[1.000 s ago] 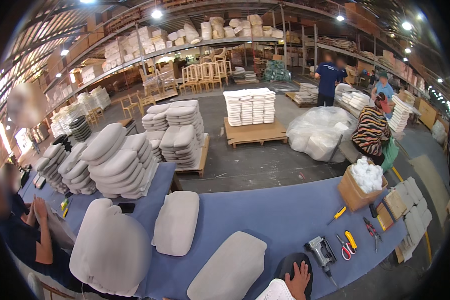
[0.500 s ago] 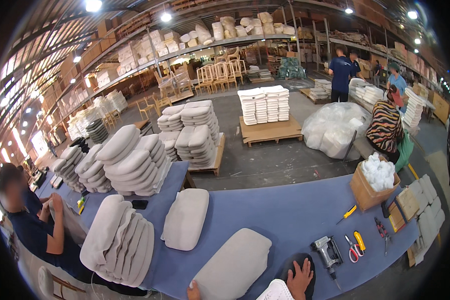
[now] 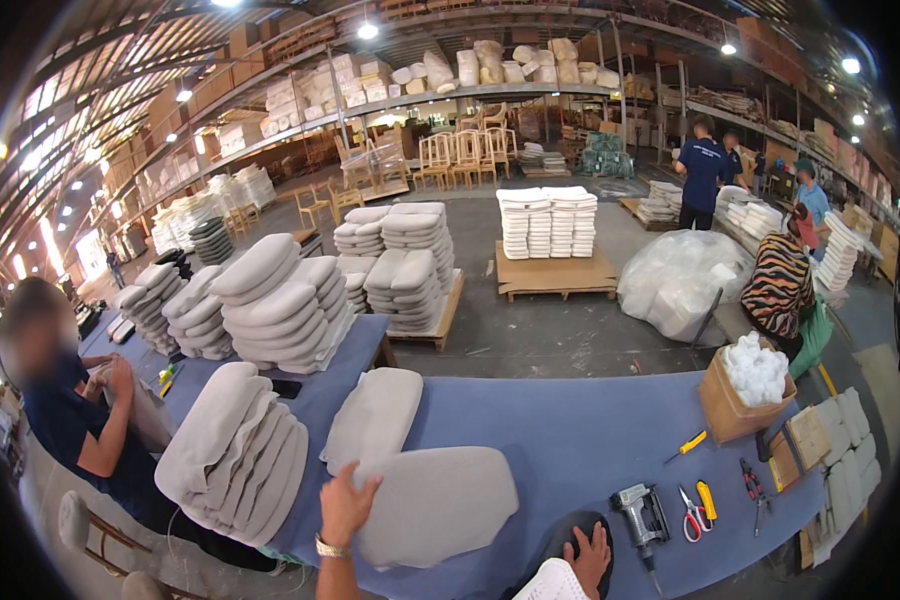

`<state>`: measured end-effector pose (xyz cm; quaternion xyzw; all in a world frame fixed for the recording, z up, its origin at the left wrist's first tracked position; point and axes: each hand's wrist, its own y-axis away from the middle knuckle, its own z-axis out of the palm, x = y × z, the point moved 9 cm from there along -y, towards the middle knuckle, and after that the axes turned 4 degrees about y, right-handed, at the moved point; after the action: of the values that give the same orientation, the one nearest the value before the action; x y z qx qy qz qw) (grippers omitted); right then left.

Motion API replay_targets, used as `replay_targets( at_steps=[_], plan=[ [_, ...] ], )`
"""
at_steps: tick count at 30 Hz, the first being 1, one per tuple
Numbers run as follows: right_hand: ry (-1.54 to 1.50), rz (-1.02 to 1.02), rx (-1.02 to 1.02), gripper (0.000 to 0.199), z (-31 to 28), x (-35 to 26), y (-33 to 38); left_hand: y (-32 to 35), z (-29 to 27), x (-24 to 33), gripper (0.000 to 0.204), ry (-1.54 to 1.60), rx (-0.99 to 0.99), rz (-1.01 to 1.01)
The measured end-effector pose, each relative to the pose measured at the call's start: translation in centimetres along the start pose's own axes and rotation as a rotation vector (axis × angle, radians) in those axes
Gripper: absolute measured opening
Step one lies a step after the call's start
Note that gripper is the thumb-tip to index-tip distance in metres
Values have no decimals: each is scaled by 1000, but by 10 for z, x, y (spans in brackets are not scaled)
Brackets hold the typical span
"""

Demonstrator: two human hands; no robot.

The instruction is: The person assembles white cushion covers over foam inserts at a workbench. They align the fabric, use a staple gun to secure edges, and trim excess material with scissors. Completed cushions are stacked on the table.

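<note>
A grey padded seat cushion [image 3: 438, 505] lies before me on the blue table, its far left corner meeting another grey cushion [image 3: 374, 420]. At its left edge is my left hand [image 3: 346, 508], thumb and fingers apart, the thumb touching the cushion. A gold-coloured band circles that wrist. My right hand [image 3: 588, 558] rests with spread fingers on a dark rounded object [image 3: 560, 540], partly hidden by my white sleeve. Just right of it lies a grey staple gun [image 3: 641, 520]. Scissors [image 3: 692, 514] and a yellow-handled cutter [image 3: 707, 500] lie further right.
A stack of grey cushions [image 3: 235, 460] stands at the left, beside a person in dark blue [image 3: 80, 410]. On the right are a carton of white stuffing [image 3: 738, 402], a yellow-handled screwdriver [image 3: 688, 443] and red-handled pliers [image 3: 755, 490]. Cushion piles [image 3: 410, 265] stand on a pallet beyond.
The near cushion has turned and shifted left, up against the other one. My left hand has moved from its near corner to its left edge. My right hand stays on the dark object.
</note>
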<state>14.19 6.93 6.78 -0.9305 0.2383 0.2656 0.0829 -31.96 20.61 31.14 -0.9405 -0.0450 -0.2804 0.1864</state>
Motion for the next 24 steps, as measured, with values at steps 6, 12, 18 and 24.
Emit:
replay_targets(
  at_steps=[6,12,18,24],
  plan=[
    [-11,-1,82,47,-17,-1,5,-73,4,152,48,-111,-441,466],
    [-54,44,65,47,-8,-16,11,-133,82,153,46,-303,-615,593],
    [-67,93,54,45,-7,-15,7,-157,117,161,44,-333,-660,705],
    [-36,90,85,44,-4,-16,7,-158,151,183,53,-410,-912,656]
  ],
)
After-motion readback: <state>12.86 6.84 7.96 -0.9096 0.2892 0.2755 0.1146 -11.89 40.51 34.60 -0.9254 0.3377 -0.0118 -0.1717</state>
